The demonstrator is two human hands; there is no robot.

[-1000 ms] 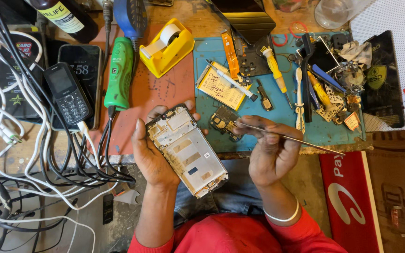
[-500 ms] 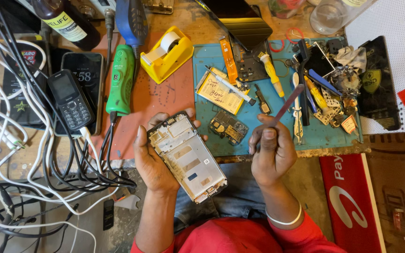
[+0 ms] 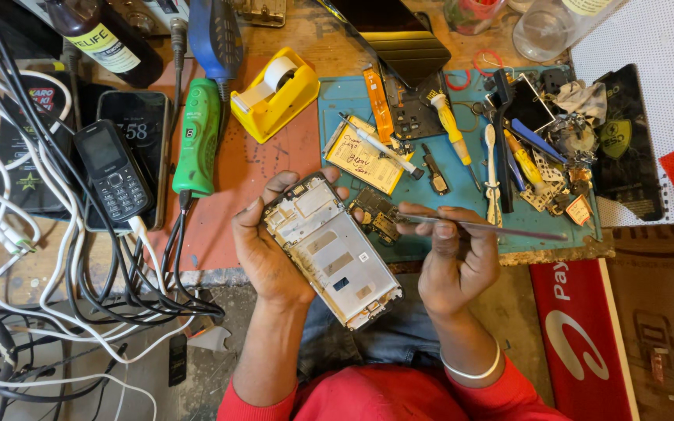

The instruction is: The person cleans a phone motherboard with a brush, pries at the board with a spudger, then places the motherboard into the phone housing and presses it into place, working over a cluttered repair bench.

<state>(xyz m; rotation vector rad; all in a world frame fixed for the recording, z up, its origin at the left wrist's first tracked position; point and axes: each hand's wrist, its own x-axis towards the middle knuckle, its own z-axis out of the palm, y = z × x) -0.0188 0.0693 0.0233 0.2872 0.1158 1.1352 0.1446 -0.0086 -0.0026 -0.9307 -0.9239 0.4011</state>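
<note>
My left hand [image 3: 263, 249] cradles an opened phone frame [image 3: 331, 250], its bare silver inside facing up and tilted diagonally over the bench edge. My right hand [image 3: 454, 261] pinches a thin metal pair of tweezers [image 3: 481, 227], which lies almost level with its long end pointing right and its short end toward the phone frame. A small circuit board [image 3: 376, 216] rests on the blue mat [image 3: 352, 101] between my two hands.
On the blue mat lie a phone battery [image 3: 364, 156], a yellow-handled screwdriver [image 3: 452, 129], a white brush and several loose parts. A yellow tape dispenser [image 3: 274, 93], a green tool [image 3: 196, 136], a black keypad phone [image 3: 115, 171] and tangled cables [image 3: 56, 265] fill the left.
The tweezers in my right hand swung up toward the mat and have come back down to nearly level. The phone frame stayed in my left hand.
</note>
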